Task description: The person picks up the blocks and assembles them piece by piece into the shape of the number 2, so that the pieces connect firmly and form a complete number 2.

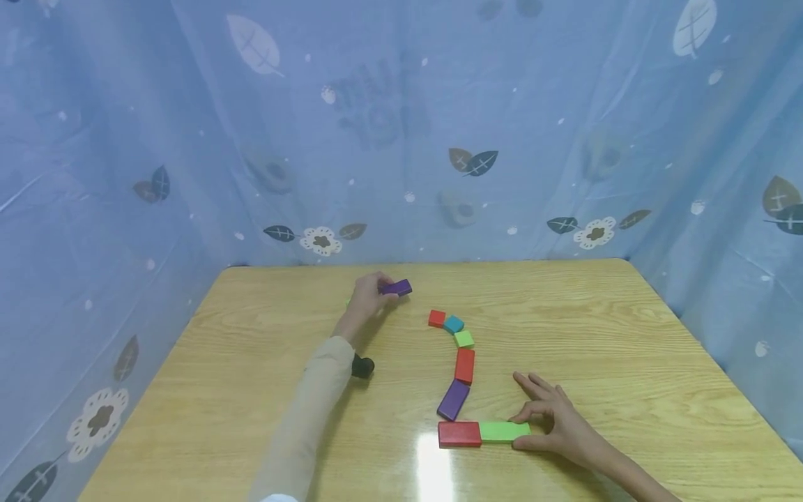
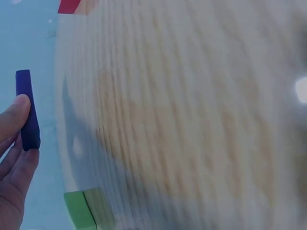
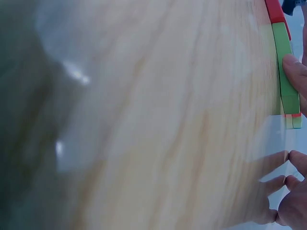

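Note:
Near the far edge of the table, my left hand (image 1: 368, 296) pinches a purple block (image 1: 397, 287) between thumb and fingers. In the left wrist view that purple block (image 2: 28, 110) is held above the tabletop. A green block (image 2: 80, 211) lies below it there, mostly hidden behind the hand in the head view. At the front right, my right hand (image 1: 555, 425) grips a long light-green block (image 1: 502, 431) by its sides, thumb on the near side. That block lies on the table, end to end with a red block (image 1: 459, 434).
A curved row runs away from the red block: a purple block (image 1: 454, 400), a red block (image 1: 465, 365), a small green block (image 1: 464, 339), a blue block (image 1: 453, 324) and a small red block (image 1: 437, 318). A black object (image 1: 362, 367) shows beside the left sleeve. Blue curtains (image 1: 401, 139) surround the wooden table (image 1: 564, 314).

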### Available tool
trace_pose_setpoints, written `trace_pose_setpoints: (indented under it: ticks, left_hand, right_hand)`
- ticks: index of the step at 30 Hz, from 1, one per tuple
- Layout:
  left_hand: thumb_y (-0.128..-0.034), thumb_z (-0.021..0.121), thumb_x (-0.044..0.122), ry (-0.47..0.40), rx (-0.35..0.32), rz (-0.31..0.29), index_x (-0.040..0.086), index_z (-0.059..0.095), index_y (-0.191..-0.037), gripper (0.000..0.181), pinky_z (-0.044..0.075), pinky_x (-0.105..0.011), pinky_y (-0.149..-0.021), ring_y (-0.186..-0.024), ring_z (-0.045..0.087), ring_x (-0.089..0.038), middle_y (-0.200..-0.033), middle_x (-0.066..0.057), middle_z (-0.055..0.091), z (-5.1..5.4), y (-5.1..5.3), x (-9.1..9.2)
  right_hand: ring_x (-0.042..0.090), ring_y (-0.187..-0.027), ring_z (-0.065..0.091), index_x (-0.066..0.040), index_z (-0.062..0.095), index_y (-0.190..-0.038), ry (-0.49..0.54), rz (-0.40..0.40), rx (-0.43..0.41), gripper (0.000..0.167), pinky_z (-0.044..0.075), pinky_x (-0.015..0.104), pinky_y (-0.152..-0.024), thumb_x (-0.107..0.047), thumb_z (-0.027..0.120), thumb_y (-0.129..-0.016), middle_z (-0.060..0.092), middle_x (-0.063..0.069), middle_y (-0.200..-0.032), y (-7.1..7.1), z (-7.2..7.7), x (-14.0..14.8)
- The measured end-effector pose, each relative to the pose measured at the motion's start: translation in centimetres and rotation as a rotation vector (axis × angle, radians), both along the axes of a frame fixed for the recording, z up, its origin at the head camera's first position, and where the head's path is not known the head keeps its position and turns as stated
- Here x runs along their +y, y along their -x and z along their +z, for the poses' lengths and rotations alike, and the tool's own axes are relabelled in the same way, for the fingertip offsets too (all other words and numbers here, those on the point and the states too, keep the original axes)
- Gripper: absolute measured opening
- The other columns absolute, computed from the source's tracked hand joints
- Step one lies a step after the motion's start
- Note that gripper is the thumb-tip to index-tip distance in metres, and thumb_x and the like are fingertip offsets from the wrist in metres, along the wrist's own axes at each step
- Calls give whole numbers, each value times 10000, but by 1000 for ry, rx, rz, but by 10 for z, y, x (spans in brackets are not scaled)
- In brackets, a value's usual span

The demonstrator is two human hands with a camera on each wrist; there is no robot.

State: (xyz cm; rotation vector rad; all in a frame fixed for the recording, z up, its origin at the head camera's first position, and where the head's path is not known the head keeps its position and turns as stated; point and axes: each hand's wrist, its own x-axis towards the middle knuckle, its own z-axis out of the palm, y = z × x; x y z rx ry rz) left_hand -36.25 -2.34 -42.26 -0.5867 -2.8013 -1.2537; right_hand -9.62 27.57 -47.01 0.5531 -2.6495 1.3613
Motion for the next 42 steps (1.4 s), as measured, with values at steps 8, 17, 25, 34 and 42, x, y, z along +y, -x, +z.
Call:
trace_pose_setpoints:
  ticks: [8, 17, 25, 34, 42]
  left_hand:
    - [-806, 745, 68, 63, 6, -76, -29, 649, -1059, 288, 498, -357, -883, -970, 639, -277, -1047, -171, 678, -1, -9, 1]
    - [-811, 752, 76, 141, 31, -126, -11, 663, -1011, 236, 509, -349, -846, -933, 637, -257, -1001, -147, 681, -7, -29, 8]
    - [-786, 772, 57, 129, 97, -100, -33, 663, -964, 227, 517, -358, -812, -896, 639, -271, -961, -162, 681, -13, -43, 11]
    - [-767, 789, 74, 151, 93, -11, -37, 662, -971, 265, 496, -380, -849, -933, 620, -294, -979, -168, 674, -15, -58, 19]
    - [-772, 786, 69, 136, 61, 7, -43, 657, -968, 260, 511, -372, -801, -889, 619, -282, -954, -168, 661, -18, -63, 23]
  right_hand:
    - [-40, -1358, 108, -282, 706, -843, -17, -9, 5, 224, -3, 810, -897, -200, 846, -688, 375, 338, -1409, 1, 0, 0]
    - [-61, -1351, 101, -276, 705, -846, -5, -1, 6, 231, -23, 815, -883, -183, 844, -688, 370, 347, -1407, 1, 1, 0]
    - [-101, -1330, 88, -269, 706, -847, 4, 3, 12, 235, -32, 815, -882, -169, 845, -686, 366, 357, -1401, 1, 0, 0]
    - [-97, -1334, 99, -284, 701, -843, -15, -10, 29, 261, -7, 813, -891, -163, 853, -670, 381, 352, -1393, 1, -1, 1]
    - [-48, -1353, 106, -281, 704, -844, -12, -6, 19, 247, -4, 811, -895, -173, 849, -676, 375, 344, -1405, 2, -2, 2]
